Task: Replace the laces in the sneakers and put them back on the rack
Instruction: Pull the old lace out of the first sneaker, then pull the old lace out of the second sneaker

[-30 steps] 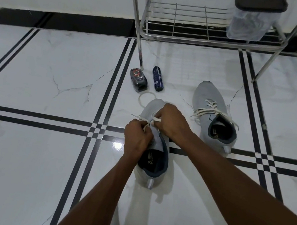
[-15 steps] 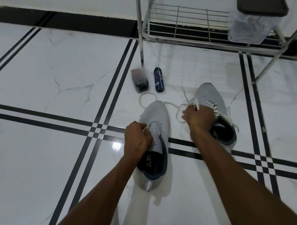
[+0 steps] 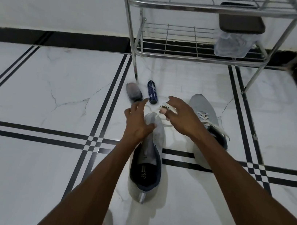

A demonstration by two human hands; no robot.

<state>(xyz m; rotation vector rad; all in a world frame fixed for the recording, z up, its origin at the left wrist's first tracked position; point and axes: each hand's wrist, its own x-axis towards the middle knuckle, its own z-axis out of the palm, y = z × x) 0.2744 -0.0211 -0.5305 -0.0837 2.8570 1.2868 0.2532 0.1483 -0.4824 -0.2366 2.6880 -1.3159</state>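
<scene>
While the near sneaker (image 3: 147, 161) lies heel-toward-us on the white marble floor (image 3: 21, 170), both hands work over its toe end. Its dark collar and printed insole are plain to see, and its eyelets look unlaced, though the hands cover the front of the upper. A white lace (image 3: 159, 115) runs from the toe area up to the right hand (image 3: 180, 115), where it is wound over the fingers; the index and middle fingers stretch out to the left with loops of lace across them, so that grip carries the lace, wrapped rather than clenched. The left hand (image 3: 136, 122) reaches in from the near left with fingers spread and slightly bent, thumb touching the sneaker's upper; its grip looks wide, and whether it pinches any lace I cannot tell. Both forearms stretch in from the near edge.

Just right and farther off sits the second sneaker (image 3: 206, 116), still laced in white, its near half hidden behind the right forearm. Beyond the hands lie a dark blue spray can (image 3: 151, 94) and a blurred dark brush-like object (image 3: 133, 93) beside it. Against the far wall stands the metal rack (image 3: 190, 49), top cut off by the frame, with a clear lidded container (image 3: 234, 38) on its lower shelf.
</scene>
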